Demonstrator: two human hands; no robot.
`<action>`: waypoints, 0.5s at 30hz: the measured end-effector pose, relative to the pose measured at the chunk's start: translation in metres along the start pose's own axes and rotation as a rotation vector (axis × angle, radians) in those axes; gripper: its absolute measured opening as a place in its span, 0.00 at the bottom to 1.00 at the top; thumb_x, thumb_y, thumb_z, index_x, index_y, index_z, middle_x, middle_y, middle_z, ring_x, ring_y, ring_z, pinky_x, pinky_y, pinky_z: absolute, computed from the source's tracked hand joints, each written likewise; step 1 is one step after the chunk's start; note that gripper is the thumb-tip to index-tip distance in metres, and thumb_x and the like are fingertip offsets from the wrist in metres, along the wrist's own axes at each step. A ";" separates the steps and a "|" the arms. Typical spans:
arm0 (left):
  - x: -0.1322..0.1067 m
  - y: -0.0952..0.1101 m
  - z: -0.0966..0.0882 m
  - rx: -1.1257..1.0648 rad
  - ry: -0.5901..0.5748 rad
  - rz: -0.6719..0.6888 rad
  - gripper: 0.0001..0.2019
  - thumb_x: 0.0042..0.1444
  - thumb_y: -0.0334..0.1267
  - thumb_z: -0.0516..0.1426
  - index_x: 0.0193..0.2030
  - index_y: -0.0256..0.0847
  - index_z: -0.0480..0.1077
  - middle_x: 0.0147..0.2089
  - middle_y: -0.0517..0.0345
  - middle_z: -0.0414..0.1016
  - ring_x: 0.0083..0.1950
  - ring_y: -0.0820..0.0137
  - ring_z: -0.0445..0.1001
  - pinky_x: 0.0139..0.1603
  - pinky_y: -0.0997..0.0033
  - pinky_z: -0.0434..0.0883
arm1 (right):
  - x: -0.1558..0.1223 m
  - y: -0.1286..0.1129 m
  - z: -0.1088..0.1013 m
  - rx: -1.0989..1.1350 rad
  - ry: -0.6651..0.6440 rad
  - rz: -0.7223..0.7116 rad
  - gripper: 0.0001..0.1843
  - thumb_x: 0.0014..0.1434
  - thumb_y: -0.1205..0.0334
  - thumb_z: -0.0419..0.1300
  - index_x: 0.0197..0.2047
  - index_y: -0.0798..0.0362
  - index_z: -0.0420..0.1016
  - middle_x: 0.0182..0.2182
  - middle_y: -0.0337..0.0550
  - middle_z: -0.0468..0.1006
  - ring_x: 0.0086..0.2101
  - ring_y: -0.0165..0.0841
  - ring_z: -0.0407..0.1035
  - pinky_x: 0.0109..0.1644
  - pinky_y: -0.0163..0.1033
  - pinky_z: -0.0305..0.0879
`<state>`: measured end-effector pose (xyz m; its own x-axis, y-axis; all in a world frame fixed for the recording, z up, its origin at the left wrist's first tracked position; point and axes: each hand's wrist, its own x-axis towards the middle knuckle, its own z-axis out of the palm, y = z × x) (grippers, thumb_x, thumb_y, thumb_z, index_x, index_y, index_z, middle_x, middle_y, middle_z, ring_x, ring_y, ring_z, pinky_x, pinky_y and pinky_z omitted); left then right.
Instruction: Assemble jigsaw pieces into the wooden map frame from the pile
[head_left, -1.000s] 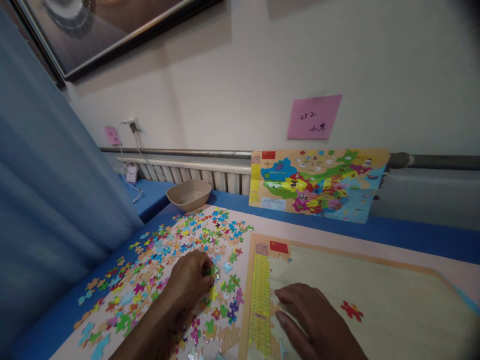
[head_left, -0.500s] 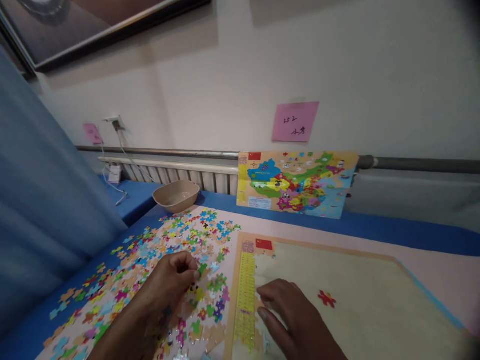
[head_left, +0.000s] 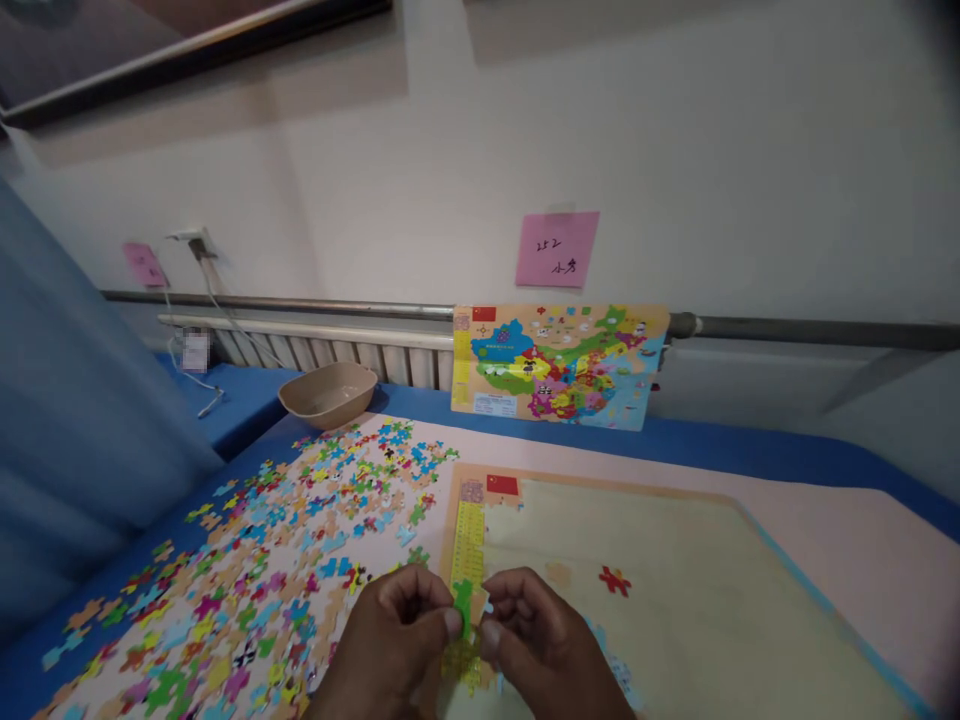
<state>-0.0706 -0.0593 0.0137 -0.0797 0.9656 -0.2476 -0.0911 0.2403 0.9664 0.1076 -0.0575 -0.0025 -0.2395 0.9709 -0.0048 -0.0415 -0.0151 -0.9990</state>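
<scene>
Both hands meet at the bottom middle, above the left edge of the puzzle board (head_left: 675,560). My left hand (head_left: 397,640) and my right hand (head_left: 536,645) pinch one small green puzzle piece (head_left: 462,603) between their fingertips. Several loose coloured puzzle pieces (head_left: 262,560) lie spread over the pink mat to the left. On the board, a yellow strip (head_left: 466,535) runs down its left side under a red flag piece (head_left: 502,484). A single red piece (head_left: 614,579) lies in the board's pale middle.
A finished map picture (head_left: 559,365) leans against the wall pipe at the back. A beige bowl (head_left: 328,393) stands at the back left by the radiator. A blue curtain (head_left: 67,420) hangs at the left. A pink note (head_left: 556,248) is stuck on the wall.
My left hand lifted a green piece from the loose pile and brought it right. My right hand rose off the board to meet it. The view shifted right.
</scene>
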 end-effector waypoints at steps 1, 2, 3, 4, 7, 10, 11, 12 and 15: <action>0.000 -0.001 0.000 -0.014 -0.009 0.010 0.11 0.39 0.41 0.69 0.24 0.39 0.74 0.20 0.65 0.65 0.23 0.76 0.58 0.26 0.76 0.54 | 0.001 0.000 0.000 0.023 0.011 0.016 0.16 0.57 0.52 0.66 0.44 0.51 0.73 0.33 0.41 0.75 0.34 0.37 0.69 0.38 0.40 0.65; 0.001 -0.003 0.000 -0.024 -0.022 0.014 0.11 0.39 0.41 0.69 0.25 0.39 0.75 0.20 0.65 0.65 0.23 0.77 0.57 0.26 0.76 0.54 | 0.001 0.001 0.000 0.043 0.018 0.031 0.16 0.57 0.52 0.66 0.44 0.51 0.73 0.33 0.41 0.74 0.34 0.37 0.69 0.38 0.40 0.65; 0.003 -0.005 -0.001 -0.029 -0.037 0.012 0.11 0.39 0.41 0.69 0.25 0.39 0.75 0.20 0.65 0.65 0.23 0.77 0.57 0.25 0.76 0.53 | 0.002 0.001 0.001 0.060 0.024 0.043 0.16 0.56 0.52 0.66 0.44 0.51 0.73 0.33 0.41 0.74 0.34 0.37 0.69 0.38 0.40 0.65; 0.004 -0.008 -0.001 -0.028 -0.056 0.000 0.11 0.39 0.41 0.69 0.26 0.39 0.75 0.20 0.65 0.66 0.23 0.77 0.57 0.25 0.77 0.53 | 0.002 0.001 0.001 0.069 0.029 0.051 0.16 0.56 0.52 0.66 0.44 0.51 0.73 0.33 0.41 0.74 0.34 0.37 0.69 0.38 0.40 0.65; 0.008 -0.013 -0.001 -0.036 -0.080 -0.034 0.13 0.37 0.43 0.70 0.25 0.38 0.75 0.19 0.66 0.64 0.21 0.78 0.55 0.24 0.76 0.54 | 0.003 0.001 0.002 0.078 0.040 0.049 0.16 0.56 0.53 0.67 0.44 0.51 0.74 0.33 0.41 0.75 0.34 0.37 0.69 0.38 0.40 0.65; 0.009 -0.012 0.000 -0.056 -0.060 -0.063 0.16 0.35 0.47 0.71 0.24 0.38 0.75 0.18 0.66 0.63 0.20 0.78 0.55 0.24 0.76 0.55 | 0.004 -0.001 0.003 0.109 0.039 0.052 0.13 0.56 0.54 0.67 0.42 0.52 0.75 0.31 0.39 0.75 0.33 0.35 0.69 0.38 0.39 0.65; 0.009 -0.010 0.000 -0.066 -0.059 -0.064 0.16 0.35 0.47 0.71 0.24 0.38 0.76 0.18 0.65 0.64 0.21 0.77 0.57 0.25 0.76 0.56 | 0.005 -0.002 0.003 0.125 0.038 0.058 0.13 0.56 0.55 0.68 0.41 0.52 0.75 0.31 0.39 0.75 0.33 0.35 0.69 0.38 0.39 0.66; 0.009 -0.009 0.000 -0.084 -0.064 -0.061 0.16 0.36 0.48 0.71 0.25 0.38 0.76 0.19 0.63 0.66 0.22 0.76 0.59 0.26 0.76 0.57 | 0.006 -0.003 0.003 0.137 0.039 0.065 0.12 0.56 0.55 0.68 0.40 0.52 0.76 0.30 0.39 0.75 0.33 0.35 0.69 0.38 0.39 0.66; 0.008 -0.008 -0.003 -0.136 -0.056 -0.032 0.16 0.38 0.48 0.71 0.25 0.37 0.77 0.23 0.59 0.72 0.25 0.74 0.64 0.28 0.75 0.59 | 0.007 -0.004 0.001 0.145 0.047 0.083 0.14 0.56 0.54 0.69 0.41 0.52 0.76 0.31 0.39 0.75 0.33 0.35 0.70 0.39 0.39 0.67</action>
<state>-0.0741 -0.0536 0.0040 -0.0198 0.9625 -0.2705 -0.2264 0.2592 0.9389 0.1055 -0.0512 0.0019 -0.2022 0.9750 -0.0926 -0.1638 -0.1269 -0.9783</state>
